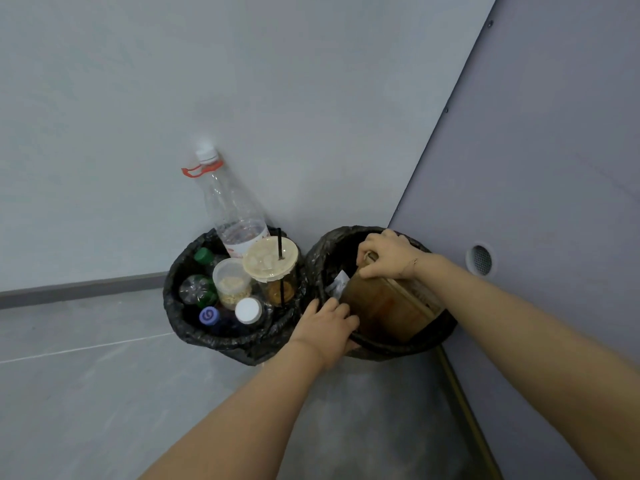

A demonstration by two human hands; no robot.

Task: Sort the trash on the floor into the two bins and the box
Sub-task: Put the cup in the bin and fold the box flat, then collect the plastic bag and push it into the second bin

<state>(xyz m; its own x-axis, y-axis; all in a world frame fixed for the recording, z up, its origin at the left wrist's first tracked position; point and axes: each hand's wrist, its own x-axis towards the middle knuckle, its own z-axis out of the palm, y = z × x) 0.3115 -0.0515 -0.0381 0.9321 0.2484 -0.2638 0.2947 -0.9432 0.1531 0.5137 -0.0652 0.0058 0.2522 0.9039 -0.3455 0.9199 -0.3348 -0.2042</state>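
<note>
A person's right hand (pixel 388 254) grips the top of a brown cardboard piece (pixel 384 303) standing in the right bin (pixel 388 344), while the left hand (pixel 325 327) clasps that bin's rim at 9 o'clock. The left bin (pixel 207 336) holds bottles and a lidded cup (pixel 272 263); no label is legible.

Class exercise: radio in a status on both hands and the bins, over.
Right hand gripping cardboard in right bin. Left hand holding its rim. Left bin packed with bottles, cups.

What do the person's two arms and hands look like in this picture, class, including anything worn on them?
Both forearms are bare, with no sleeves showing and no gloves. The right hand has a thin, fine bracelet at the wrist. The left hand and its wrist show no jewellery or watch. No rings can be made out on either hand.
</note>
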